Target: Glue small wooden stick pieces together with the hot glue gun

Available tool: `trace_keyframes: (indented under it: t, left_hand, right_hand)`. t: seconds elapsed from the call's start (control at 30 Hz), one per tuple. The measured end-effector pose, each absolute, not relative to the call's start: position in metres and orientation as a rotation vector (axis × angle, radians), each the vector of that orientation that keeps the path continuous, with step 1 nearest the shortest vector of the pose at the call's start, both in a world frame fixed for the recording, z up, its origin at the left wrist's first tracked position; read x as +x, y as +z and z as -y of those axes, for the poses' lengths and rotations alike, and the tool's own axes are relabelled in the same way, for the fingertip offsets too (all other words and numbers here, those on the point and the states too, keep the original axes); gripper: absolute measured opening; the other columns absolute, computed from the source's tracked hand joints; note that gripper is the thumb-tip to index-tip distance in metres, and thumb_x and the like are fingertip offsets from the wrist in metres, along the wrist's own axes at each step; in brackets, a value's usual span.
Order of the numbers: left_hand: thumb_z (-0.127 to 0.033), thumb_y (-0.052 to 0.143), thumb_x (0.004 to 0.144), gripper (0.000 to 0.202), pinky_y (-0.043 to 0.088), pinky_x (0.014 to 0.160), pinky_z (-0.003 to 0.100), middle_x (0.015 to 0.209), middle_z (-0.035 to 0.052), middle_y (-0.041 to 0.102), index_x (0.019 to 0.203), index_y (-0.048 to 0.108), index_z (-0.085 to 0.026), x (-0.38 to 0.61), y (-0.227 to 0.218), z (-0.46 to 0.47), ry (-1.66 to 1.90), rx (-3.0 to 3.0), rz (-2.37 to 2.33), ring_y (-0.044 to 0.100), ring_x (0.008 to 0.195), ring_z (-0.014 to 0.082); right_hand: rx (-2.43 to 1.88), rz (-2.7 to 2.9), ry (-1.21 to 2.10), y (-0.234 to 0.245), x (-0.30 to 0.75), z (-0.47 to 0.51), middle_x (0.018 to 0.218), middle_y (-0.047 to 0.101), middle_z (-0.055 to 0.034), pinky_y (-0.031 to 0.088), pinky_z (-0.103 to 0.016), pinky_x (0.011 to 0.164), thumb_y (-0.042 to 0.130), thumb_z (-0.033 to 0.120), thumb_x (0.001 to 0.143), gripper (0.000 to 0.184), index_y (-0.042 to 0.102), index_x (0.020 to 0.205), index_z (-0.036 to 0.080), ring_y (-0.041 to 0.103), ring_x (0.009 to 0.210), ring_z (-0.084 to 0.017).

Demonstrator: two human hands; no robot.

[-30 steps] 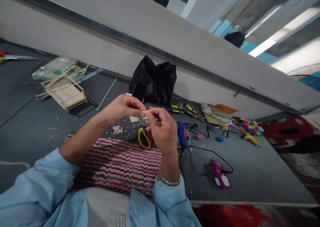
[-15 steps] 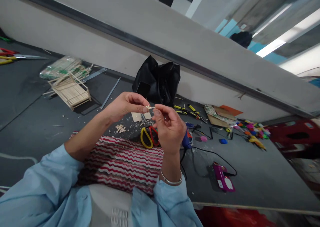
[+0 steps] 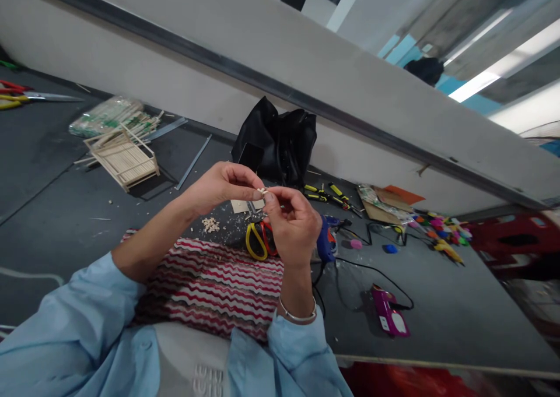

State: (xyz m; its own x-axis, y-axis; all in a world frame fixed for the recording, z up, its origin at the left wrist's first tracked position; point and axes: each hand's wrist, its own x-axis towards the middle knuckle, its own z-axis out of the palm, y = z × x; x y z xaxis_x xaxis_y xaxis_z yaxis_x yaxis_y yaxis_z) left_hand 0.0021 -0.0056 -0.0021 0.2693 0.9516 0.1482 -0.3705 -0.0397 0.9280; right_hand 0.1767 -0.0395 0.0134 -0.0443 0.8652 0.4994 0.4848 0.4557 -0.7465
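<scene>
Pinched between the thumb and fingers of my left hand [image 3: 225, 182] is a cluster of small pale wooden pieces [image 3: 262, 191]. My right hand [image 3: 295, 222] is closed too, its thumb and forefinger meeting the right end of that cluster. The fingers hide most of it, and exactly how the pieces join is too small to tell. Below the hands lie scissors [image 3: 257, 243] with one yellow and one red handle, their blades partly covered. A heap of tiny wooden bits [image 3: 210, 225] sits to the left, and a pale card [image 3: 240, 206] is behind the hands.
A striped cloth [image 3: 210, 280] covers the near edge. Leftward stands a small stick-built frame [image 3: 125, 159] beside bundled sticks [image 3: 114, 117]. A black bag [image 3: 277, 140] is behind. On the right are pliers [image 3: 321, 195], a blue glue gun [image 3: 326, 242], its cable, and a purple box [image 3: 390, 314].
My right hand has moved slightly left, closing the gap to my left fingertips. The thin stick seen between the hands earlier is now hidden. My left hand has barely moved.
</scene>
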Motion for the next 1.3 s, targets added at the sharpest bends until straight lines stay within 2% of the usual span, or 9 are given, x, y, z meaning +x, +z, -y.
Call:
trace_keyframes:
  t: [0.47, 0.73, 1.3]
  left_hand:
    - [-0.017, 0.092, 0.060, 0.019, 0.053, 0.063, 0.020, 0.068, 0.0019, 0.075, 0.074, 0.080, -0.014, 0.0030, 0.0012, 0.0058, 1.186, 1.134, -0.707, 0.065, 0.063, 0.0094]
    - [-0.020, 0.093, 0.061, 0.019, 0.054, 0.065, 0.021, 0.070, 0.0026, 0.076, 0.075, 0.081, -0.015, 0.0024, -0.0001, 0.0056, 1.193, 1.139, -0.702, 0.066, 0.065, 0.0102]
    - [-0.020, 0.094, 0.060, 0.020, 0.054, 0.068, 0.022, 0.070, 0.0026, 0.076, 0.073, 0.080, -0.014, 0.0017, 0.0010, 0.0061, 1.177, 1.123, -0.673, 0.065, 0.065, 0.0102]
  right_hand:
    - [-1.146, 1.761, 0.446, 0.0123, 0.1793, 0.0364, 0.086, 0.078, -0.0007, 0.062, -0.025, 0.060, 0.066, 0.028, 0.092, 0.009, 0.073, 0.090, 0.023, 0.073, 0.069, -0.014]
    - [-1.156, 1.743, 0.386, 0.0121, 0.1768, 0.0395, 0.085, 0.078, -0.0002, 0.059, -0.024, 0.056, 0.067, 0.029, 0.092, 0.009, 0.074, 0.088, 0.024, 0.072, 0.067, -0.014]
    - [-1.151, 1.735, 0.396, 0.0129, 0.1761, 0.0413, 0.086, 0.078, -0.0005, 0.062, -0.025, 0.059, 0.067, 0.032, 0.094, 0.011, 0.075, 0.091, 0.024, 0.072, 0.068, -0.014]
